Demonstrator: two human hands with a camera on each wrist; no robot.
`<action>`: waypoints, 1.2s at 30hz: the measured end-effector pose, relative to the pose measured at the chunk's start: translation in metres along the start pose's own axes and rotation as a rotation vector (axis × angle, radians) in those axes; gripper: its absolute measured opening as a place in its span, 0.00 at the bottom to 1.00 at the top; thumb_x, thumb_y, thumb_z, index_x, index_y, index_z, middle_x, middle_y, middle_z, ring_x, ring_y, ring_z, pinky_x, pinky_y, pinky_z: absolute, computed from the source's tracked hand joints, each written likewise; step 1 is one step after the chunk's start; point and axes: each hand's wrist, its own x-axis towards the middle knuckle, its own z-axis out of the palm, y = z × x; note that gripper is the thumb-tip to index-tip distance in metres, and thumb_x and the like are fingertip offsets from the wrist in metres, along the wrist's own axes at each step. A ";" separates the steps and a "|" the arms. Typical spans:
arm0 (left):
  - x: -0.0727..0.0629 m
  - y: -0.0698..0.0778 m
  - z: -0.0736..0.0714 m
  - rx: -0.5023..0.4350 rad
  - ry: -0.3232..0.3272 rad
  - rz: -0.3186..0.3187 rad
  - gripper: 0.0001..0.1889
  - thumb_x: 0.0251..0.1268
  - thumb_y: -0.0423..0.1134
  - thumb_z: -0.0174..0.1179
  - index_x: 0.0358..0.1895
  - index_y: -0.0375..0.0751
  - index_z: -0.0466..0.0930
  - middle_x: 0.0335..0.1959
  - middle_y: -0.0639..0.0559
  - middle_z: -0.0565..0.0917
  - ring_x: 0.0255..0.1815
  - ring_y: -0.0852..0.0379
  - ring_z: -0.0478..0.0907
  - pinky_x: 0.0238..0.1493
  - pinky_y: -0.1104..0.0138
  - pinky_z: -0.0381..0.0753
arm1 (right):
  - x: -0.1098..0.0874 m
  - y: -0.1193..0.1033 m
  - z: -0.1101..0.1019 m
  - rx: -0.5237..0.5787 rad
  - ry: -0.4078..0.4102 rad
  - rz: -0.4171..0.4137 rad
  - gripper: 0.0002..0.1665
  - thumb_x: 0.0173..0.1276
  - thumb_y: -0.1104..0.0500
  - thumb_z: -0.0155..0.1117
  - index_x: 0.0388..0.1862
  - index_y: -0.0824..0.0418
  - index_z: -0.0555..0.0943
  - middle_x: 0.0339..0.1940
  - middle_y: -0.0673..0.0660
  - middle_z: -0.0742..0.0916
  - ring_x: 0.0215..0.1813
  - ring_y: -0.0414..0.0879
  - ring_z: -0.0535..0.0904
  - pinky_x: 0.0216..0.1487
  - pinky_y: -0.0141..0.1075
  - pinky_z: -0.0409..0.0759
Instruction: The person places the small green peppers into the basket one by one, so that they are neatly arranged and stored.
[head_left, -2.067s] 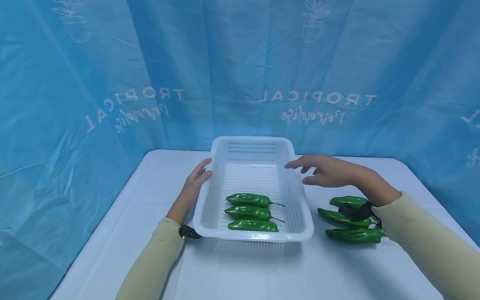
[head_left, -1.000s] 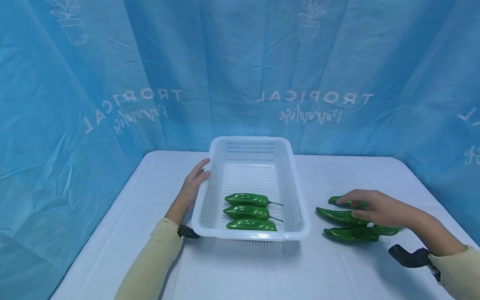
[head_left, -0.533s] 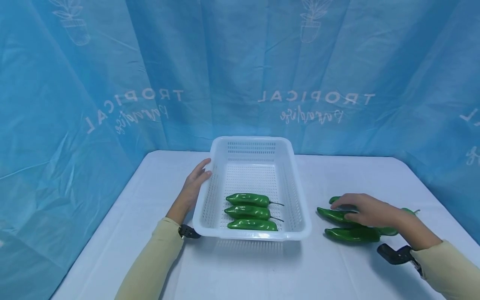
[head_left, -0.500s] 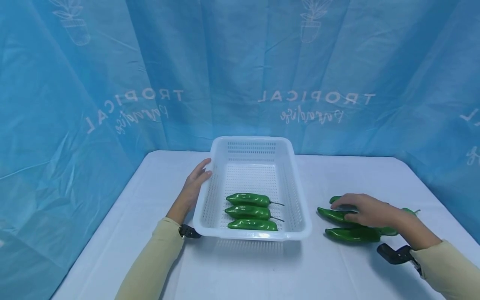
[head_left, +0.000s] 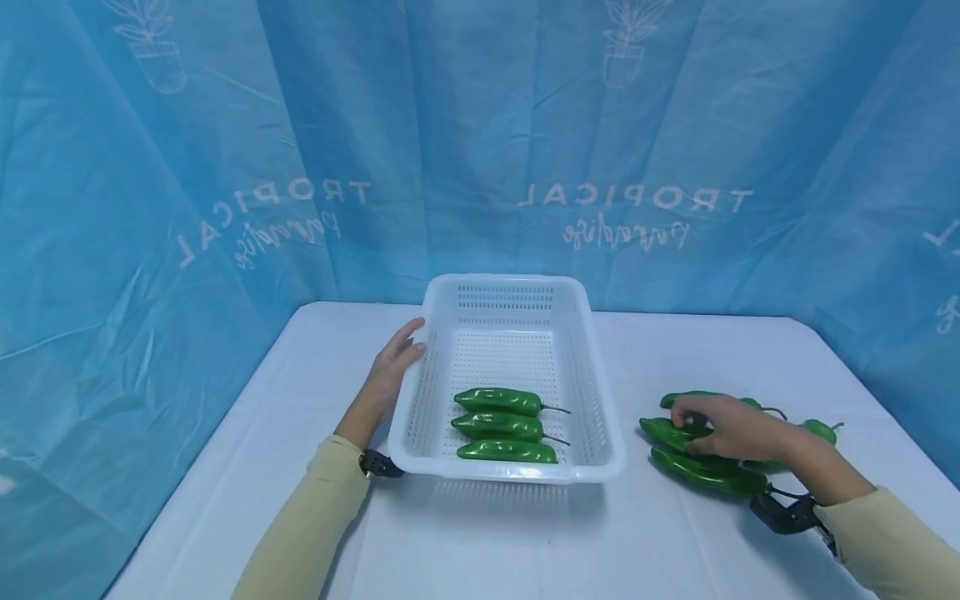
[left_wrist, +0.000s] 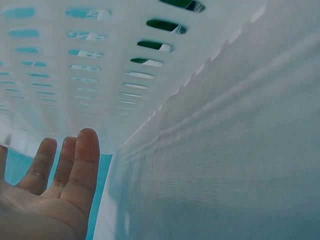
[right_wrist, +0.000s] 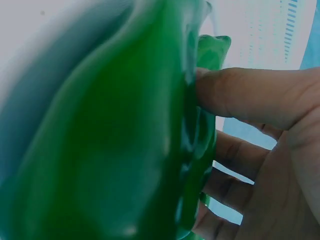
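A white perforated plastic basket (head_left: pixel 611 408) stands mid-table with three green chili peppers (head_left: pixel 497 426) lying side by side in its near half. My left hand (head_left: pixel 384 377) rests against its left side, the fingers (left_wrist: pixel 82 175) straight in the left wrist view. To the right of the basket, my right hand (head_left: pixel 738 427) pinches the middle green chili pepper (head_left: pixel 660 432) of a loose group between thumb and fingers. Another pepper (head_left: pixel 701 473) lies just in front of it, looming large in the right wrist view. Behind it is one more pepper (head_left: pixel 675 400), partly covered by the hand.
A further green pepper (head_left: pixel 819 430) lies right of my right hand, half hidden by the wrist. White cloth (head_left: pixel 480 542) covers the table. Blue printed curtains (head_left: pixel 480 167) hang close behind and along both sides.
My right hand has gone from the basket's right side to the loose peppers and now pinches the middle one. The front pepper has shifted slightly. My left hand has stayed at the basket.
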 end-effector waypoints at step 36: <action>0.000 0.001 0.000 0.008 0.001 0.007 0.31 0.74 0.56 0.50 0.77 0.66 0.53 0.73 0.47 0.66 0.67 0.38 0.75 0.56 0.51 0.86 | -0.015 0.015 -0.005 0.071 -0.036 -0.063 0.20 0.64 0.58 0.68 0.54 0.45 0.79 0.58 0.53 0.84 0.59 0.39 0.78 0.51 0.35 0.83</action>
